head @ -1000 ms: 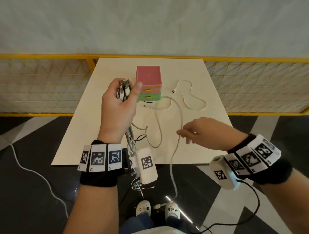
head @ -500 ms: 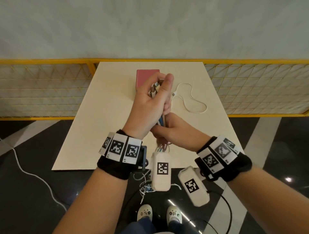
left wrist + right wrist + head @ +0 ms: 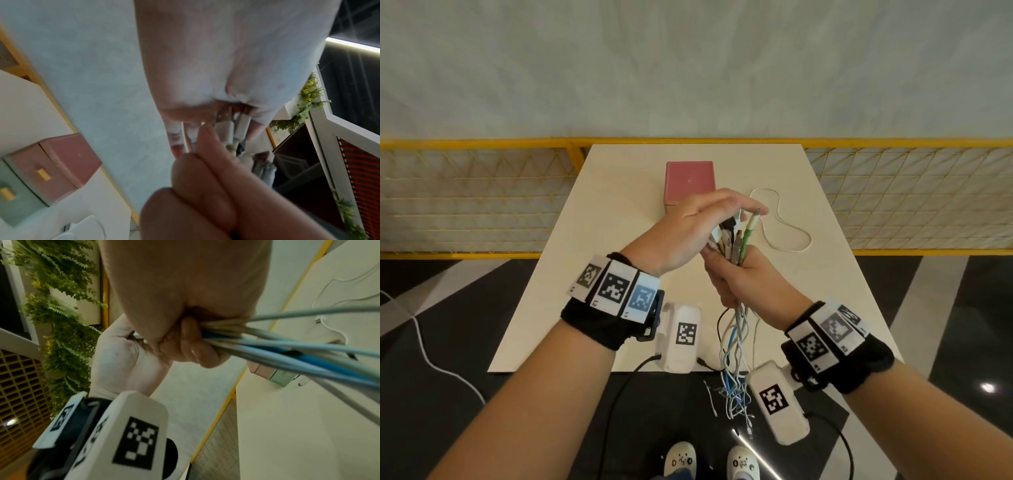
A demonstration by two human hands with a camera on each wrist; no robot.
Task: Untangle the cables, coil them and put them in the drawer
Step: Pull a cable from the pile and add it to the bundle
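Left hand (image 3: 688, 222) now tipped flat over plug ends (image 3: 736, 234), grip unclear; right hand (image 3: 748, 287) fisted round cables (image 3: 734, 337).

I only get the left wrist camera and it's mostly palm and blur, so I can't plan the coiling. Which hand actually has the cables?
Observer: The right hand grips the cables in a fist, just under the plugs.
Operator: Where does the rest go?
Observer: It hangs from that fist past the table's near edge, ends loose above the floor.
Operator: Any plug standing out?
Observer: A green plug sticks up at the right of the cluster, by the left hand's fingertips.
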